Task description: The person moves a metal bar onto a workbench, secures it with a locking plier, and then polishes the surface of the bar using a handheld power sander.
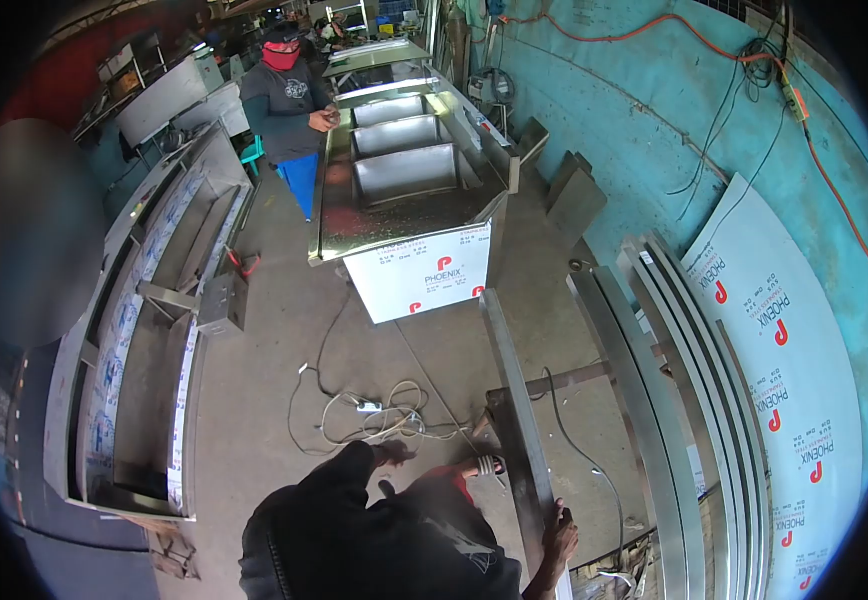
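A long metal bar (516, 410), perhaps a channel, runs from near the bottom of the view toward the steel counter. My right hand (559, 538) is wrapped around the near part of its right edge. To the left of the bar, my left hand (390, 456) is held low in front of my dark shirt, fingers loosely apart, with nothing in it. Beyond that hand, a coiled pale cable (379, 415) with a small white plug or adapter lies on the floor. My sandalled foot (489, 465) shows beside the bar.
A steel counter with wells (406, 180) stands ahead; a person (294, 100) in a red face covering is beside it. A long steel trough (139, 400) lies left. Several metal channels (644, 410) and a printed sheet (779, 400) lean right. A dark cable (594, 460) crosses the floor.
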Action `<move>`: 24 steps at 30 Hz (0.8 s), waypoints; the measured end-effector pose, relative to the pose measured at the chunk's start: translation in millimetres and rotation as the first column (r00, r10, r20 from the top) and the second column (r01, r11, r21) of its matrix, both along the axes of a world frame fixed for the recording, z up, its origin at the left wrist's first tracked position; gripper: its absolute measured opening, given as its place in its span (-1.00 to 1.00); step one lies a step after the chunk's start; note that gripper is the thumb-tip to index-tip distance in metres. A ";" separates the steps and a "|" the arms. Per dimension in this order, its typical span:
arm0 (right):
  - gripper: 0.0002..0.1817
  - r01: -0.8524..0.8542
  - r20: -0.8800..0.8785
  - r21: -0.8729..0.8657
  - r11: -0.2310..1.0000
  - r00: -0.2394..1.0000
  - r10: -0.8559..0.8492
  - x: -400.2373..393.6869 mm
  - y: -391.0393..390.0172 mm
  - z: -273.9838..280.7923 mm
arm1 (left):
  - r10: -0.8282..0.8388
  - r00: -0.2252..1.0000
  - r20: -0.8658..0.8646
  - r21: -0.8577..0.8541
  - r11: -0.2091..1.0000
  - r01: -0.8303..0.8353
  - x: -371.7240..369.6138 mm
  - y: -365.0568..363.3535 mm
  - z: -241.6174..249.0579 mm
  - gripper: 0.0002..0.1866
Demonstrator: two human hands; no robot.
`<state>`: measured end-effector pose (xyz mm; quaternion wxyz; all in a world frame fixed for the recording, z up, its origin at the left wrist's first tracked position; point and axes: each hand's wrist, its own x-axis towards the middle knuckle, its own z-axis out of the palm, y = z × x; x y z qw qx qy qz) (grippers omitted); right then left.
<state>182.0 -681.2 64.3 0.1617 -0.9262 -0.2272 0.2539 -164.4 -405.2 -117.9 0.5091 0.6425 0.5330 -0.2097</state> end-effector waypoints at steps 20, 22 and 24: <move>-0.22 0.010 0.040 0.029 1.000 0.999 -0.011 0.2 -1.4 -7.1 | -0.098 0.995 0.011 0.033 0.995 0.097 24.6 -10.8 30.2 -0.38; -0.24 0.000 0.026 0.057 0.998 1.000 -0.002 0.2 -1.1 -3.9 | -0.076 0.997 0.022 0.034 0.997 0.075 22.1 -10.9 27.1 -0.39; -0.24 -0.007 0.019 0.064 0.998 1.000 0.006 0.6 -1.2 -2.2 | -0.067 0.997 0.026 0.036 0.997 0.066 20.3 -11.2 23.7 -0.39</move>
